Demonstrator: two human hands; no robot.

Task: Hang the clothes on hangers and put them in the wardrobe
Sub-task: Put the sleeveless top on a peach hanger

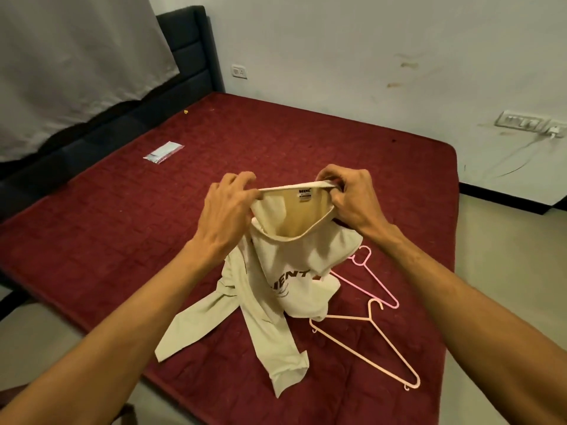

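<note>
Shirt point(294, 271), cream knit, hung limp from its collar above the bed point(122, 225), its lower part heaped on the maroon quilted cover. Left hand point(227, 207) and right hand point(346, 197) each pinched the ribbed collar in a closed grip. Judged light, soft and floppy; best held at collar or shoulders. Peach hanger point(368, 342) and pink hanger point(371, 277), thin plastic, lay just beside.

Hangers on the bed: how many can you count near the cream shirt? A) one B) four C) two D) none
C: a pink hanger and a peach hanger lie on the maroon mattress, just right of the cream shirt.
</note>
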